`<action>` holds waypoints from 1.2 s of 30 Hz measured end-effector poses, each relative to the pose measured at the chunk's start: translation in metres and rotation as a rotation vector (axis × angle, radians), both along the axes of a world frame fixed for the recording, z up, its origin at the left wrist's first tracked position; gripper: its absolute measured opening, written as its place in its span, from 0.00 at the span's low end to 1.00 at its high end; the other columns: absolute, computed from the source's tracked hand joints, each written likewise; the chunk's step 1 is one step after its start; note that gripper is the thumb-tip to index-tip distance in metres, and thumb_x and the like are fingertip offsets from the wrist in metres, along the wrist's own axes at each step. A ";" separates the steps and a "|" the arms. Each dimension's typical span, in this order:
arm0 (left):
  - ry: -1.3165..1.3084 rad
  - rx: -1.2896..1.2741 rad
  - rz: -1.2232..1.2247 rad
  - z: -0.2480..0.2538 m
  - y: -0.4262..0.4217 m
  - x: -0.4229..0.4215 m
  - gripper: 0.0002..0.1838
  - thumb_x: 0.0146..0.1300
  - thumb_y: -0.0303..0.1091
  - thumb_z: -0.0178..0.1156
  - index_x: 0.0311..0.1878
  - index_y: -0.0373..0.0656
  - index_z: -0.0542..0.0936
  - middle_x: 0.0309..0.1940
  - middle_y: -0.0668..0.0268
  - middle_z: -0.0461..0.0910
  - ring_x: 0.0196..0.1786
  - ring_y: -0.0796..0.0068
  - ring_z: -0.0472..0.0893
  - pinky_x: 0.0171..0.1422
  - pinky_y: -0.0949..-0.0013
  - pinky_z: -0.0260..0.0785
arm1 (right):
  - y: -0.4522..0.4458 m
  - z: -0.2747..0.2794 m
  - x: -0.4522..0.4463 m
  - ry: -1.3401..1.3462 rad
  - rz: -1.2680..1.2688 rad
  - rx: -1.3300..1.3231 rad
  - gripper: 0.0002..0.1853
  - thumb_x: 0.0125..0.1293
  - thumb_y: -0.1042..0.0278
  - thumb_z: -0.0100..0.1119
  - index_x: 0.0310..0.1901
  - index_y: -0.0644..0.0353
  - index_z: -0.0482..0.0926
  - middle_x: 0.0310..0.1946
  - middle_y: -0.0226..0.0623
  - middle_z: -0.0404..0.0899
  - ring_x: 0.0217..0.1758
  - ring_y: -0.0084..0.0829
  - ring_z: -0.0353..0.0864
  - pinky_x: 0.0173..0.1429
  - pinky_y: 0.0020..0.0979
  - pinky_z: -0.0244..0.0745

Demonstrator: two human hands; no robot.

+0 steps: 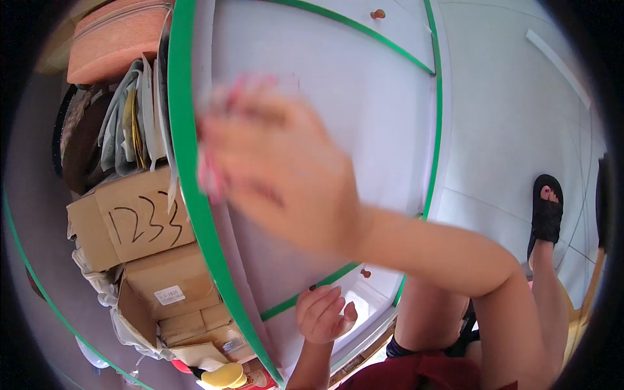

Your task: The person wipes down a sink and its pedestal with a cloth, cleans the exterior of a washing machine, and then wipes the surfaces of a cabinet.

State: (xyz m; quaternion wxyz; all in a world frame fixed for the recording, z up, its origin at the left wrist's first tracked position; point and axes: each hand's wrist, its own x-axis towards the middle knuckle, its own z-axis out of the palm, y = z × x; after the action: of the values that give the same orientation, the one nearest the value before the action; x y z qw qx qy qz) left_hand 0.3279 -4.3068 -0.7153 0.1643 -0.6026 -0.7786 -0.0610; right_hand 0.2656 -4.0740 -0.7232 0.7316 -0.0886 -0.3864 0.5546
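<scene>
My right hand (292, 175) reaches across the white panel (325, 84) with green edging, near its left border. Motion smears this hand. Its fingers press over a pink and whitish cloth (211, 172), of which only blurred bits show around the fingers. Lower down, my left hand (325, 314) is by the near green strip (305, 300), fingers loosely bent and thumb apart, with nothing visible in it. Whether it touches the panel I cannot tell.
Left of the panel are a cardboard box (140, 218) marked 1233, an opened carton (175, 286), stacked folders (133, 123) and an orange zippered case (117, 42). Small brown knobs (377, 13) sit on the white fronts. A sandalled foot (548, 208) stands on the tiles at right.
</scene>
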 end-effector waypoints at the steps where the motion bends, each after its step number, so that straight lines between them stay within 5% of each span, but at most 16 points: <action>1: -0.006 0.003 0.012 0.000 0.001 0.000 0.08 0.53 0.34 0.66 0.36 0.47 0.78 0.38 0.69 0.82 0.44 0.68 0.80 0.53 0.63 0.71 | 0.024 0.003 -0.009 -0.065 -0.051 -0.017 0.08 0.46 0.78 0.62 0.30 0.59 0.78 0.37 0.36 0.79 0.41 0.44 0.76 0.54 0.40 0.70; 5: 0.004 -0.013 0.068 0.005 -0.001 0.003 0.09 0.54 0.36 0.65 0.35 0.45 0.77 0.36 0.65 0.81 0.43 0.63 0.79 0.51 0.59 0.71 | 0.054 0.011 -0.040 0.060 -0.142 -0.158 0.05 0.46 0.76 0.61 0.27 0.59 0.76 0.31 0.36 0.78 0.38 0.44 0.75 0.55 0.42 0.68; 9: 0.008 0.006 0.074 0.003 -0.009 0.002 0.10 0.55 0.38 0.65 0.34 0.45 0.76 0.35 0.62 0.80 0.43 0.59 0.78 0.50 0.56 0.71 | -0.022 0.009 -0.002 -0.056 -0.037 -0.063 0.02 0.49 0.75 0.59 0.26 0.59 0.77 0.29 0.39 0.77 0.38 0.45 0.74 0.55 0.43 0.67; 12: -0.040 -0.009 0.104 -0.001 -0.010 0.003 0.09 0.54 0.37 0.64 0.34 0.45 0.76 0.35 0.63 0.80 0.43 0.59 0.78 0.50 0.57 0.71 | -0.050 0.001 0.004 0.004 0.144 -0.061 0.12 0.48 0.74 0.63 0.38 0.54 0.84 0.33 0.32 0.81 0.38 0.32 0.77 0.48 0.32 0.72; 14: 0.025 -0.039 0.117 0.000 -0.005 0.004 0.09 0.54 0.36 0.64 0.35 0.45 0.76 0.35 0.63 0.80 0.43 0.59 0.78 0.50 0.58 0.70 | -0.003 0.007 -0.008 -0.052 0.104 -0.093 0.03 0.50 0.72 0.59 0.28 0.59 0.78 0.31 0.39 0.78 0.38 0.42 0.75 0.50 0.39 0.70; 17: -0.011 -0.010 0.106 0.002 -0.004 0.005 0.10 0.54 0.35 0.64 0.37 0.44 0.76 0.36 0.62 0.81 0.44 0.59 0.78 0.51 0.58 0.70 | 0.050 0.009 -0.021 -0.157 0.281 -0.135 0.04 0.50 0.72 0.58 0.26 0.61 0.75 0.32 0.43 0.77 0.39 0.45 0.75 0.50 0.40 0.70; 20: -0.024 0.029 0.080 0.001 -0.005 0.002 0.10 0.54 0.35 0.65 0.36 0.44 0.76 0.36 0.62 0.81 0.44 0.59 0.78 0.51 0.58 0.70 | 0.029 0.008 -0.029 -0.384 0.118 -0.211 0.10 0.45 0.69 0.67 0.32 0.57 0.82 0.36 0.32 0.82 0.27 0.23 0.76 0.26 0.26 0.70; 24: -0.229 0.027 0.162 -0.011 -0.023 0.005 0.16 0.55 0.35 0.66 0.45 0.40 0.78 0.40 0.63 0.81 0.51 0.66 0.78 0.56 0.63 0.70 | -0.100 -0.016 0.022 0.104 0.218 0.183 0.10 0.50 0.71 0.61 0.36 0.61 0.81 0.42 0.39 0.79 0.41 0.37 0.76 0.42 0.31 0.75; 25: -0.121 -0.066 0.202 -0.009 -0.027 0.008 0.15 0.54 0.40 0.67 0.42 0.43 0.83 0.37 0.63 0.83 0.46 0.60 0.82 0.53 0.60 0.74 | -0.107 -0.018 0.031 0.141 0.305 0.258 0.12 0.50 0.72 0.60 0.38 0.65 0.81 0.42 0.41 0.78 0.43 0.41 0.76 0.46 0.34 0.75; 29: -0.121 0.137 0.188 -0.019 -0.018 0.002 0.12 0.52 0.39 0.68 0.38 0.45 0.84 0.38 0.64 0.83 0.44 0.62 0.82 0.54 0.62 0.73 | -0.091 -0.031 0.029 0.233 0.449 0.530 0.13 0.54 0.72 0.56 0.39 0.71 0.79 0.46 0.44 0.75 0.43 0.44 0.76 0.47 0.36 0.76; 34: -0.045 -0.108 0.108 -0.004 -0.008 0.004 0.06 0.52 0.34 0.65 0.25 0.44 0.79 0.29 0.65 0.81 0.37 0.64 0.82 0.52 0.59 0.73 | -0.074 -0.027 0.018 0.256 0.347 0.423 0.13 0.50 0.70 0.59 0.38 0.65 0.75 0.41 0.38 0.72 0.47 0.40 0.73 0.52 0.32 0.73; 36: -0.046 -0.095 0.099 -0.001 -0.008 0.003 0.05 0.49 0.33 0.65 0.29 0.44 0.82 0.32 0.65 0.82 0.40 0.65 0.82 0.53 0.61 0.73 | -0.073 -0.026 0.019 0.192 0.313 0.443 0.12 0.50 0.69 0.60 0.36 0.63 0.75 0.42 0.38 0.72 0.46 0.40 0.73 0.53 0.35 0.73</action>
State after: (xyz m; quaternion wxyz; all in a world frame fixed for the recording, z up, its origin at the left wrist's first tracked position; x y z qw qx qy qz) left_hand 0.3309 -4.3144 -0.7165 0.1205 -0.5690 -0.8129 -0.0298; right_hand 0.2843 -4.1468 -0.7492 0.6720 0.1868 -0.4360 0.5687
